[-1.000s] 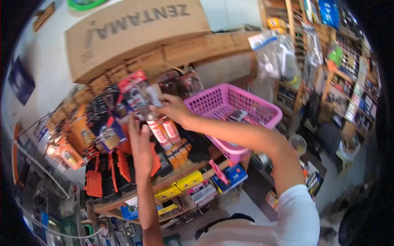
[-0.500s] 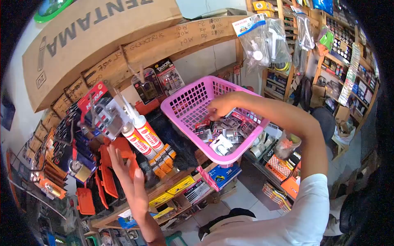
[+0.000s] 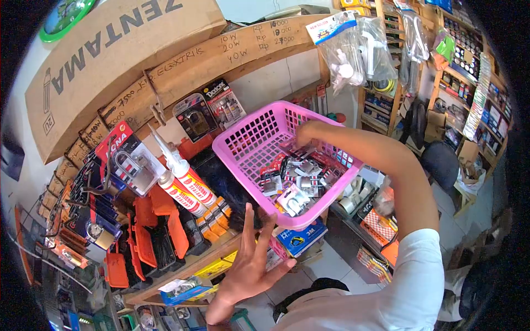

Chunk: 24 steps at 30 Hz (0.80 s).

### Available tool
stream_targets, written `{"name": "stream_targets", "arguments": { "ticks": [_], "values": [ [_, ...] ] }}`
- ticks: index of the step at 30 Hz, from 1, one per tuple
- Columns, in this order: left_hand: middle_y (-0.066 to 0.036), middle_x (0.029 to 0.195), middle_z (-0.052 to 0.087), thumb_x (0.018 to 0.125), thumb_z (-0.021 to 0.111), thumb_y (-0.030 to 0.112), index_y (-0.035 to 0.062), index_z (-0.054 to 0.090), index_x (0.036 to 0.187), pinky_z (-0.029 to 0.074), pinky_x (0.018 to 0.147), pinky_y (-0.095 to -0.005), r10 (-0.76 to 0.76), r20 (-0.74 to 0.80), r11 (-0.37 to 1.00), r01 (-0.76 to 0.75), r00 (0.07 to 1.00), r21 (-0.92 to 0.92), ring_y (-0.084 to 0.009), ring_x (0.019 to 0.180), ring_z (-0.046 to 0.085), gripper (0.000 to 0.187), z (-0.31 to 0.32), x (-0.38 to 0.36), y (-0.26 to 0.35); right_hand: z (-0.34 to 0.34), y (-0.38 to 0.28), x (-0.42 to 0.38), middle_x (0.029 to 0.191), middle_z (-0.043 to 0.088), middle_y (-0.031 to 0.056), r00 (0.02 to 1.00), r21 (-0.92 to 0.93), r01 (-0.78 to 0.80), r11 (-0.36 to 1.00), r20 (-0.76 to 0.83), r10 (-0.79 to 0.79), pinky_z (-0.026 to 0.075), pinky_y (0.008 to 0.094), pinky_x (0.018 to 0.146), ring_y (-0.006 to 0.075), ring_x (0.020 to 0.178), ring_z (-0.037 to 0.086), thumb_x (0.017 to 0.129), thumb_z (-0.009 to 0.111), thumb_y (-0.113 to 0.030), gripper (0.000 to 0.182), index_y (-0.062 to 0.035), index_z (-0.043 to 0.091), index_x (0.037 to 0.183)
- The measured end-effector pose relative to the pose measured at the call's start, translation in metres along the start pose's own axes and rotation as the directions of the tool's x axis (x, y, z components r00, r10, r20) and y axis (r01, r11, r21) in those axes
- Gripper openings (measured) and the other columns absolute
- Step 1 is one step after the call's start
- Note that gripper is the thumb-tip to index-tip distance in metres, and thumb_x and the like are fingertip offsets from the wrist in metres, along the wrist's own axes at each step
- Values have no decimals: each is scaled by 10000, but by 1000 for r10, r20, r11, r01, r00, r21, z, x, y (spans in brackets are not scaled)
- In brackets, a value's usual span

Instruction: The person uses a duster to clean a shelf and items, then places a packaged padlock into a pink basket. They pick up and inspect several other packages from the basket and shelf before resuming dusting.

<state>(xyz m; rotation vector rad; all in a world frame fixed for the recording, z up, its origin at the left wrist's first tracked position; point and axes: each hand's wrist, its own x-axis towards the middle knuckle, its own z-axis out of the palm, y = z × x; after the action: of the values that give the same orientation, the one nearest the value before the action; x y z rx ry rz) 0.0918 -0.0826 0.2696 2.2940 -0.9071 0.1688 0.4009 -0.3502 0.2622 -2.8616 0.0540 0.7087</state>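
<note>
A pink plastic basket (image 3: 243, 185) stands in the middle, with several small packaged items (image 3: 309, 174) on red and dark cards heaped in its lower part. My right hand (image 3: 309, 134) reaches into the basket at its far side, fingers curled down by the red cards; what they grip is hidden. My left hand (image 3: 251, 265) is held up in front of the basket's near left corner, fingers spread and holding nothing. Behind its fingertips is the basket's rim, and a blue 3M box (image 3: 298, 238) lies just below the basket.
Two silicone sealant tubes (image 3: 190, 190) stand left of the basket, near orange cases (image 3: 144, 248). A carded padlock (image 3: 132, 165) is further left. A big cardboard box (image 3: 127, 60) lies along the back. Plastic bags (image 3: 345, 60) hang at the upper right, before shelves.
My left hand has swung right, from beside the orange cases to the basket's near corner. My right hand has moved slightly right and further back inside the basket. The view has shifted a little.
</note>
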Motion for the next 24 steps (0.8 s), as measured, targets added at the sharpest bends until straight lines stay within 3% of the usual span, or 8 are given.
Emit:
{"name": "stream_targets", "arguments": {
  "ticks": [4, 6, 8, 13, 16, 17, 20, 24],
  "values": [
    [-332, 1545, -7, 835, 731, 325, 41, 268, 1489, 204, 1137, -505, -51, 4, 998, 51, 999, 24, -457, 1452, 69, 850, 0, -7, 4, 6, -6, 35, 813, 684, 76, 991, -251, 3, 968, 133, 31, 518, 350, 561, 195, 646, 645, 824, 608, -646, 603, -53, 687, 901],
    [-335, 1543, -6, 830, 738, 340, 42, 272, 1487, 218, 1133, -509, -95, 12, 995, 95, 995, -20, -459, 1452, 66, 859, 0, -12, 2, 8, -5, 64, 772, 668, 48, 950, -208, 70, 976, 311, -2, 481, 323, 585, 183, 620, 592, 740, 656, -712, 662, -63, 689, 862],
    [-382, 1512, -12, 854, 689, 442, 95, 228, 1516, 309, 1083, -536, -51, -7, 997, 52, 999, 64, -539, 1390, 185, 879, 1, -20, -5, 0, -16, 34, 1056, 701, 66, 991, -423, 71, 903, 135, -15, 553, 321, 698, 189, 815, 675, 791, 674, -619, 615, -89, 677, 1103],
    [-359, 1522, 17, 853, 688, 453, 97, 290, 1492, 299, 1088, -536, -83, 27, 995, 81, 996, 66, -537, 1391, 187, 833, 2, -28, -6, 0, -10, 27, 863, 721, 80, 987, -236, 153, 960, -19, -162, 533, 356, 682, 209, 722, 679, 727, 704, -667, 608, -74, 734, 860],
    [-330, 1544, -14, 794, 764, 363, 34, 269, 1483, 192, 1143, -526, -152, 148, 987, 142, 977, 76, -487, 1441, 47, 910, 4, -30, -6, -14, -21, -15, 754, 704, 91, 970, -385, 187, 904, -70, -231, 525, 375, 656, 237, 696, 681, 744, 690, -656, 622, -36, 716, 764],
    [-332, 1544, -7, 782, 771, 377, 39, 300, 1474, 189, 1144, -527, -147, 142, 989, 143, 979, 33, -492, 1439, 54, 902, 6, -27, -6, -20, -23, -20, 901, 706, 133, 966, -357, 236, 904, -9, -257, 548, 373, 642, 257, 761, 698, 720, 725, -630, 733, 22, 653, 1047],
    [-341, 1535, 11, 852, 679, 470, 115, 347, 1479, 253, 1086, -594, -64, 87, 998, 65, 994, -9, -523, 1401, 178, 792, 14, -17, -3, -13, -15, -10, 1014, 697, 147, 893, -431, 393, 812, -33, -449, 523, 408, 781, 282, 914, 674, 733, 721, -611, 702, -8, 654, 1085],
    [-314, 1547, 54, 847, 680, 472, 116, 384, 1463, 236, 1101, -579, -60, 105, 994, 50, 993, 93, -501, 1412, 177, 771, 20, -3, 8, 4, -9, 3, 1054, 680, 161, 808, -402, 587, 703, 347, -476, 483, 426, 854, 313, 1001, 637, 750, 724, -575, 645, -52, 648, 1120]
  ]
}}
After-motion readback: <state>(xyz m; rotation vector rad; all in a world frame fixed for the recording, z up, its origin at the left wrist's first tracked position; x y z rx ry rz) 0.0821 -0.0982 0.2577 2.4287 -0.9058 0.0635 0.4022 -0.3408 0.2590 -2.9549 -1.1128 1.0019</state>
